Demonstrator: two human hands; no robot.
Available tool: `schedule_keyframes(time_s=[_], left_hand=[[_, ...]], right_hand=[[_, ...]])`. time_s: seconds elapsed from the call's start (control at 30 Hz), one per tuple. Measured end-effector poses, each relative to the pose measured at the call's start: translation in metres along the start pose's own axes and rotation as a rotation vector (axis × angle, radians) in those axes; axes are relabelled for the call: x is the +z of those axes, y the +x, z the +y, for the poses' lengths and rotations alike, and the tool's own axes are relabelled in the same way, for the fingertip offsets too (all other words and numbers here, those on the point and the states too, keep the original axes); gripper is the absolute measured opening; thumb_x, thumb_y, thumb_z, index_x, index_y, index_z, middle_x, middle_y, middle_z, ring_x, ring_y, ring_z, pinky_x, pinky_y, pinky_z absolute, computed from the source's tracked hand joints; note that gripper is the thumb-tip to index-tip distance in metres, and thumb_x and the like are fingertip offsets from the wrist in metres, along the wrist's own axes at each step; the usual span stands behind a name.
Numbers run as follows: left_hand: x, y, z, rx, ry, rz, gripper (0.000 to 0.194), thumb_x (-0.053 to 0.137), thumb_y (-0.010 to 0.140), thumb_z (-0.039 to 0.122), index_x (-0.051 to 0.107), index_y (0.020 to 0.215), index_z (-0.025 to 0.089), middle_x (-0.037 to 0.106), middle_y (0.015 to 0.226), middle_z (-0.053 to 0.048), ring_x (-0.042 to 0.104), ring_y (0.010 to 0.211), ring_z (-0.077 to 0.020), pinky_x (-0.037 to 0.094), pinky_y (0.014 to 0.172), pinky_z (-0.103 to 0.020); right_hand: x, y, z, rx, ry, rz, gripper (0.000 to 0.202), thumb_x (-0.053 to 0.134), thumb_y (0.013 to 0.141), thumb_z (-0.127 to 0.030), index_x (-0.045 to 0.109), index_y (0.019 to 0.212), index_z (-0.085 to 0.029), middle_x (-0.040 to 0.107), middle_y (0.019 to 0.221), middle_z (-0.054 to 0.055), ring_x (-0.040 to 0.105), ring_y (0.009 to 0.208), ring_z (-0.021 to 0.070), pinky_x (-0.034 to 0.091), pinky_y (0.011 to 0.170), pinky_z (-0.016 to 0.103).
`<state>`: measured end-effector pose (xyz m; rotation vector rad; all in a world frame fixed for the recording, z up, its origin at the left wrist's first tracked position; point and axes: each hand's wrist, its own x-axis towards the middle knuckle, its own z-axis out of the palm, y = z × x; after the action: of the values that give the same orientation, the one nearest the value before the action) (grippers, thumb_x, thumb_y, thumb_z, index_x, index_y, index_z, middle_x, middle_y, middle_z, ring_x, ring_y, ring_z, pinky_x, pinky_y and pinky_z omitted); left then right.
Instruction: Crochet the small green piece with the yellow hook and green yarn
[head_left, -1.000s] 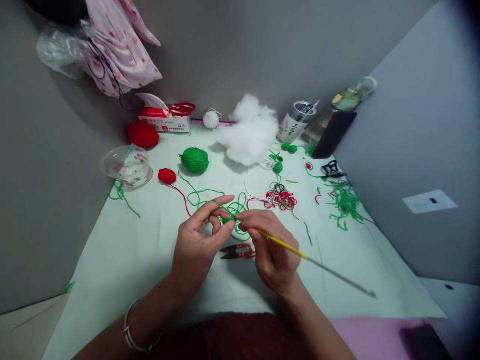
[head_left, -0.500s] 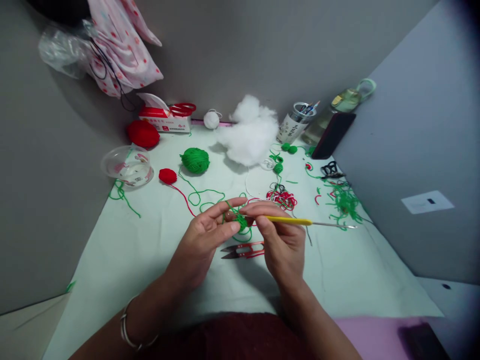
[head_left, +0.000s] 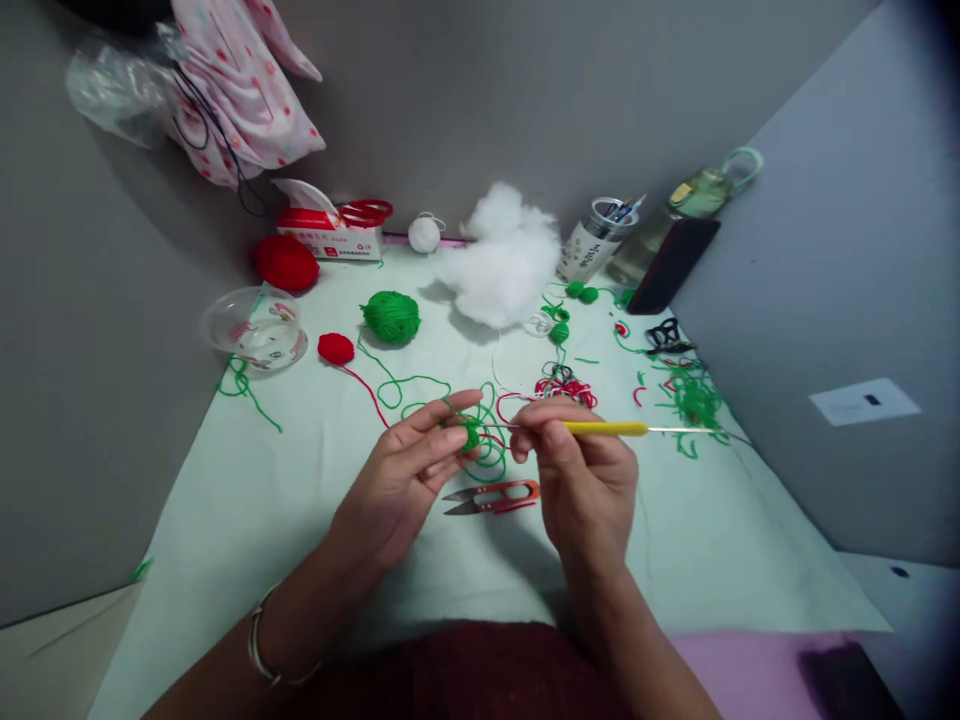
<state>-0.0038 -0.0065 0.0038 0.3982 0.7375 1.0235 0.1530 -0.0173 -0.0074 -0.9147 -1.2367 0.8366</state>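
One small, round, knotty piece of green yarn (head_left: 471,436) in the tight pinch of the left hand (head_left: 401,465), up over the middle of the table (head_left: 247,520). Apart from the left, a right hand (head_left: 589,475) closed on a thin metal hook with a yellow handle (head_left: 606,428), with its thin tip right at the green piece. Below, loose loops of green yarn (head_left: 491,466); nearer the front edge, little metal snips with orange handles (head_left: 489,490). Toward the back edge, left of the middle, a fat, round ball of green yarn (head_left: 391,316). Near the right edge, a messy heap of green yarn bits (head_left: 694,395). By the back edge, right of the middle, two tiny green balls (head_left: 582,292), maybe done already. In the left hand, probably only a little bit made, with more left to do. Hard to tell how many loops on the hook.
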Motion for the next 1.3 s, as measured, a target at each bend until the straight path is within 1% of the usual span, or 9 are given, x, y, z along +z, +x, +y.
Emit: schedule_keyframes(time_s=[0.13, 0.4, 0.57, 0.7, 0.87, 0.97, 1.1, 1.2, 1.3], left_hand=[[-0.004, -0.003, -0.007, 0.132, 0.163, -0.041, 0.040, 0.087, 0.081, 0.023, 0.081, 0.120, 0.031, 0.071, 0.090, 0.001, 0.063, 0.090, -0.0147, 0.049, 0.090, -0.027], [-0.008, -0.006, -0.005, 0.161, 0.252, -0.005, 0.032, 0.082, 0.086, 0.025, 0.083, 0.118, 0.029, 0.067, 0.092, 0.000, 0.060, 0.092, -0.0165, 0.046, 0.089, -0.028], [-0.009, -0.006, -0.003, 0.166, 0.288, -0.002, 0.035, 0.082, 0.084, 0.024, 0.082, 0.120, 0.027, 0.067, 0.090, -0.001, 0.058, 0.086, -0.0178, 0.046, 0.087, -0.031], [-0.010, -0.006, -0.003, 0.192, 0.339, 0.033, 0.035, 0.081, 0.085, 0.022, 0.082, 0.119, 0.026, 0.066, 0.088, -0.001, 0.057, 0.083, -0.0166, 0.047, 0.085, -0.031], [-0.006, -0.006, -0.006, 0.249, 0.298, 0.092, 0.042, 0.086, 0.080, 0.018, 0.081, 0.120, 0.030, 0.065, 0.089, 0.002, 0.057, 0.085, -0.0116, 0.047, 0.082, -0.022], [-0.002, -0.007, -0.006, 0.106, 0.145, 0.046, 0.047, 0.086, 0.082, 0.021, 0.077, 0.128, 0.028, 0.062, 0.079, 0.004, 0.052, 0.069, -0.0073, 0.046, 0.069, -0.018], [0.000, -0.008, 0.001, -0.081, -0.015, 0.007, 0.038, 0.086, 0.081, 0.022, 0.080, 0.118, 0.017, 0.041, 0.057, 0.011, 0.028, 0.050, -0.0047, 0.051, 0.070, -0.021], [-0.001, -0.007, 0.005, -0.015, 0.002, -0.007, 0.041, 0.086, 0.080, 0.020, 0.079, 0.121, 0.020, 0.048, 0.060, 0.009, 0.039, 0.054, -0.0065, 0.053, 0.089, -0.030], [-0.001, -0.007, 0.002, 0.073, 0.119, -0.033, 0.045, 0.086, 0.080, 0.022, 0.078, 0.125, 0.025, 0.066, 0.083, 0.002, 0.058, 0.071, -0.0112, 0.051, 0.087, -0.030]], right_hand=[[0.005, 0.000, -0.001, 0.010, -0.026, -0.053, 0.017, 0.067, 0.099, -0.020, 0.082, 0.098, -0.029, 0.077, 0.091, 0.002, 0.070, 0.089, 0.0181, 0.057, 0.077, 0.033], [0.001, -0.001, 0.007, 0.214, 0.219, -0.012, 0.015, 0.067, 0.101, -0.031, 0.080, 0.096, -0.025, 0.076, 0.090, 0.002, 0.069, 0.072, 0.0129, 0.059, 0.068, 0.027], [0.001, 0.000, 0.001, 0.180, 0.174, -0.051, 0.020, 0.061, 0.104, -0.032, 0.075, 0.095, -0.022, 0.076, 0.090, 0.004, 0.070, 0.074, 0.0144, 0.061, 0.069, 0.029], [-0.001, -0.003, -0.007, 0.021, -0.069, -0.088, 0.020, 0.053, 0.107, -0.022, 0.073, 0.102, -0.023, 0.076, 0.094, 0.003, 0.070, 0.077, 0.0143, 0.060, 0.070, 0.030], [0.001, -0.012, -0.002, -0.411, -0.512, -0.213, 0.027, 0.055, 0.102, -0.010, 0.070, 0.120, -0.024, 0.077, 0.102, 0.006, 0.073, 0.094, 0.0192, 0.062, 0.079, 0.035], [0.003, -0.017, 0.002, -0.522, -0.699, -0.173, 0.032, 0.062, 0.099, -0.010, 0.073, 0.123, -0.029, 0.076, 0.109, 0.007, 0.072, 0.098, 0.0204, 0.062, 0.078, 0.035], [0.001, -0.013, -0.002, -0.343, -0.521, -0.077, 0.030, 0.058, 0.101, -0.012, 0.076, 0.117, -0.031, 0.076, 0.100, 0.004, 0.071, 0.089, 0.0202, 0.061, 0.074, 0.037], [0.000, -0.003, -0.005, -0.143, -0.168, -0.044, 0.023, 0.056, 0.104, -0.019, 0.077, 0.104, -0.027, 0.075, 0.088, 0.003, 0.068, 0.078, 0.0191, 0.058, 0.067, 0.036], [0.003, 0.002, -0.004, -0.080, -0.089, -0.084, 0.019, 0.061, 0.102, -0.021, 0.079, 0.099, -0.026, 0.077, 0.090, 0.003, 0.071, 0.085, 0.0199, 0.060, 0.074, 0.037]])
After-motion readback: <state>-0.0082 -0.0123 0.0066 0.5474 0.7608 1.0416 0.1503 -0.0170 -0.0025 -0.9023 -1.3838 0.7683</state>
